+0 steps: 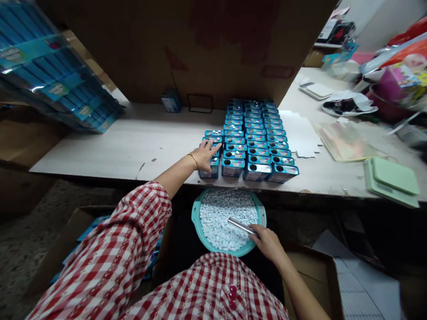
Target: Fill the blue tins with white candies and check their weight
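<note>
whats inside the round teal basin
Small white pieces fill much of the teal basin, and a silvery tool in the right hand reaches over them. The pieces hide the basin's bottom.

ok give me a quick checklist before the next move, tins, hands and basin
1. Left hand at the tins: ok, spread over the shortest row.
2. Metal tool in the right hand: ok, gripped, its far end over the basin.
3. White pellets at hand: ok, spread across the basin.
4. Tin tops free of white pieces: not ok, several show some.
5. Fill level inside the front tins: cannot tell, their openings look dark.
</note>
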`<state>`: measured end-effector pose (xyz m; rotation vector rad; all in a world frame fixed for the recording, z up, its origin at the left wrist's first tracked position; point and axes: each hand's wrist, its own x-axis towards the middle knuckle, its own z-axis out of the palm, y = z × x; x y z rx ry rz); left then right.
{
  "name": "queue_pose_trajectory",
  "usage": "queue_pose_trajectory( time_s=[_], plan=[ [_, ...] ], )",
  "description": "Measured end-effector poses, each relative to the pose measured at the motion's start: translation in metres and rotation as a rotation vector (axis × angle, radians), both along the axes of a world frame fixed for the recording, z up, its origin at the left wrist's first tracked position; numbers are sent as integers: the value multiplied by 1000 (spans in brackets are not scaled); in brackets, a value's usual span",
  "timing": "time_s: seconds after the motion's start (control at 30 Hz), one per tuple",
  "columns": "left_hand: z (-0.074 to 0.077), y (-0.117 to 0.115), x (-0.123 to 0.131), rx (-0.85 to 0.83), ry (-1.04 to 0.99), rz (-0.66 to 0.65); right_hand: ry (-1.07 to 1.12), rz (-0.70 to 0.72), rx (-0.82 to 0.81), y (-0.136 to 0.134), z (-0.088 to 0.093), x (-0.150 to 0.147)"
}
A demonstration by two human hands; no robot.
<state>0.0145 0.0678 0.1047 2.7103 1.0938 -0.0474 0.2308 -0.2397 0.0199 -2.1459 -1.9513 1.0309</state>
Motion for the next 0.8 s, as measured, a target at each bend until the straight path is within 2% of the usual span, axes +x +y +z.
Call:
queue_pose_trajectory(
  time_s=[0.13, 0.27, 0.4, 0.53, 0.6, 0.63, 0.7, 0.77, 0.8],
  plan=[
    [-1, 1, -1, 22, -7, -16, 46, 7, 23, 8, 4, 0],
    [3, -3, 1, 4, 36, 28, 7, 71, 34, 22, 18, 0],
    [5, -11, 1, 12, 30, 50, -104, 181, 61, 49, 35, -6],
    [7, -16, 1, 13, 22, 56, -268, 296, 11, 77, 35, -14],
    [9, -20, -1, 18, 24, 68, -262, 373, -6, 86, 39, -15],
    [10, -22, -2, 28, 18, 78, -226, 397, 46, 92, 45, -16],
    [8, -28, -5, 60, -13, 94, -125, 393, 271, 112, 65, -19],
    [3, -32, -8, 92, -64, 88, -79, 326, 531, 149, 90, -27],
    [0, -33, -9, 103, -90, 75, -104, 311, 601, 174, 102, -33]
  ],
)
